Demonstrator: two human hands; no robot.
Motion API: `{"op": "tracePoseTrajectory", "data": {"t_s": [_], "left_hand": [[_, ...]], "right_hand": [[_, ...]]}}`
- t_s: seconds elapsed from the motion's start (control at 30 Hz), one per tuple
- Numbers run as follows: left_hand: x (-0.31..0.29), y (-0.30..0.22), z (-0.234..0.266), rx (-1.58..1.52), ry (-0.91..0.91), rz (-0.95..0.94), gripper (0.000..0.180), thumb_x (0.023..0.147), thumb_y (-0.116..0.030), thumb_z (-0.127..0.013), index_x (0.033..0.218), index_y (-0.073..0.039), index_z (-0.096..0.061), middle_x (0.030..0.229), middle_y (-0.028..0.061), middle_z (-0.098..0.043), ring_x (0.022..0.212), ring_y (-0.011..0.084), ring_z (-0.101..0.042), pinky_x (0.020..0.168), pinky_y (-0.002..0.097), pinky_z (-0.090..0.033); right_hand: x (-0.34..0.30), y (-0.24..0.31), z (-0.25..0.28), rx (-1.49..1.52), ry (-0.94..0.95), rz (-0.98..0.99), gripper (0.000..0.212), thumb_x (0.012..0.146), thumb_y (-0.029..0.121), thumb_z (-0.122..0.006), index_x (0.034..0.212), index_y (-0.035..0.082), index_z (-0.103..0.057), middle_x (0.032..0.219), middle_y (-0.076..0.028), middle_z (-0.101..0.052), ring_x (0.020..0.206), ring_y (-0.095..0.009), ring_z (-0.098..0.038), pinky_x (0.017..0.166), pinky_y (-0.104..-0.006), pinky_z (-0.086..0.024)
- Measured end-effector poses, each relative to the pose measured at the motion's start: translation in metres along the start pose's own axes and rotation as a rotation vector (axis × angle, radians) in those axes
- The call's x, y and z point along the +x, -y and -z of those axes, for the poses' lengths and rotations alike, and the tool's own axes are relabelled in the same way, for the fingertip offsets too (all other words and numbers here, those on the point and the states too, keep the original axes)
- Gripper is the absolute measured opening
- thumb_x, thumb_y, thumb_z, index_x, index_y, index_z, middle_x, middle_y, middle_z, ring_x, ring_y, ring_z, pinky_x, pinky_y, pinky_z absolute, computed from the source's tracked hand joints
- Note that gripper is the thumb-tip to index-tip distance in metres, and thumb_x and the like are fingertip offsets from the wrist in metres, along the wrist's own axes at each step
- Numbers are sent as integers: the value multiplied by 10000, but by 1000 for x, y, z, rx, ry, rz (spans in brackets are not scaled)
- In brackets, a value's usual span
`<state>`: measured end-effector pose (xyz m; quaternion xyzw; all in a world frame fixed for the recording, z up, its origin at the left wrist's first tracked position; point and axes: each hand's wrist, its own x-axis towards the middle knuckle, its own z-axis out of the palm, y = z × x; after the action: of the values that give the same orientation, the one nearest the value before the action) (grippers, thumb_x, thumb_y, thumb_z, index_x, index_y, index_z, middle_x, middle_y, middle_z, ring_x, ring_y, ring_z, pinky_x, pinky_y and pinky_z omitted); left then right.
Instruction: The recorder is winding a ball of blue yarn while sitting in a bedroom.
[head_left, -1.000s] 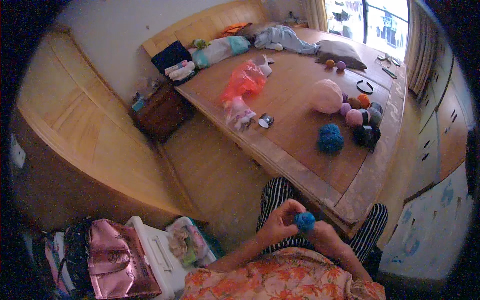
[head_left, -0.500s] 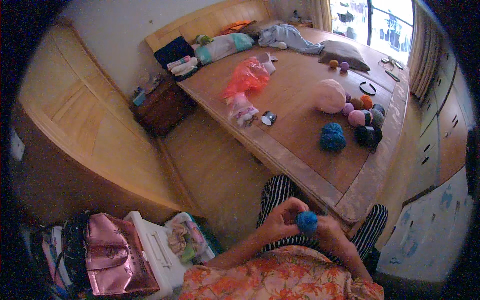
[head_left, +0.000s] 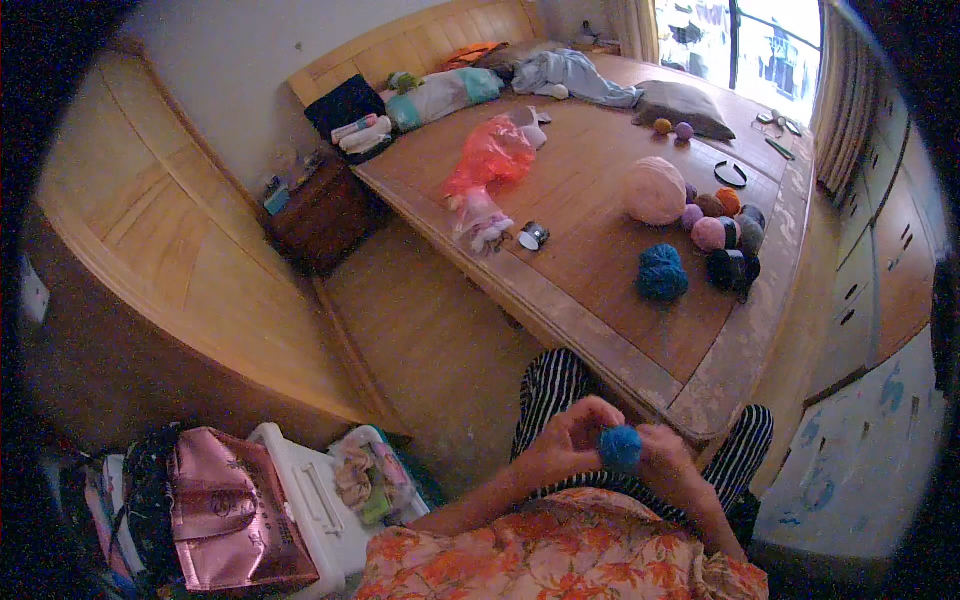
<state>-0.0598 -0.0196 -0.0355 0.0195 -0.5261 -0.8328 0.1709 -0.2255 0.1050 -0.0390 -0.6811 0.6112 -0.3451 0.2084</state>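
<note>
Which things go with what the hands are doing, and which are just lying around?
Belong:
- small blue yarn ball, between left hand and right hand
- probably the larger blue yarn bundle, similar in colour

Seem just lying about:
- black headband
- red plastic bag
- grey pillow
- shiny pink tote bag

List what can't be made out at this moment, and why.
All in the head view:
Right grip: fingertips, hidden by its own curled knuckles beside the blue ball.
Any loose strand between that ball and the blue skein: too fine.
Pink bag: contents, hidden by its side.
Window: outdoor details, washed out by glare.
</note>
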Motion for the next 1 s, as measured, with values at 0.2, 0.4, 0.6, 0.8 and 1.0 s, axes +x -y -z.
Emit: {"op": "tracePoseTrajectory", "data": {"t_s": [0.2,0.4,0.6,0.8,1.0], "left_hand": [[-3,-4,19,871,-272,-17,426,689,-3,-648,1090,-37,-509,1045,34,-535,950,145,-545,863,290,-454],[-7,-8,-3,422,142,46,398,739,1,-647,1103,-55,-497,1018,22,-537,941,114,-541,856,278,-463],[0,-6,9,227,-232,8,391,756,3,-661,1102,-64,-492,1016,9,-533,974,111,-544,871,271,-461],[-6,-9,3,757,17,40,391,691,-17,-683,1048,-35,-522,994,27,-541,958,130,-539,843,275,-447],[-1,0,-2,72,-27,33,408,707,46,-618,1094,-35,-518,1062,38,-549,1005,146,-540,896,287,-438]], "right_hand": [[9,52,30,129,338,37,62,811,83,-612,869,60,-615,804,-111,-593,779,-302,-588,707,-397,-471],[7,16,26,-16,-31,-127,113,807,76,-616,917,54,-627,849,-111,-618,785,-287,-597,712,-367,-468],[-1,25,3,321,243,-105,100,823,102,-606,910,59,-631,856,-109,-622,799,-306,-597,718,-372,-475],[10,48,45,-12,367,4,69,834,127,-607,848,63,-628,799,-111,-612,789,-326,-592,692,-398,-466],[3,-3,8,-122,-25,-83,65,828,125,-612,840,62,-625,794,-117,-610,786,-320,-595,698,-405,-465]]}}
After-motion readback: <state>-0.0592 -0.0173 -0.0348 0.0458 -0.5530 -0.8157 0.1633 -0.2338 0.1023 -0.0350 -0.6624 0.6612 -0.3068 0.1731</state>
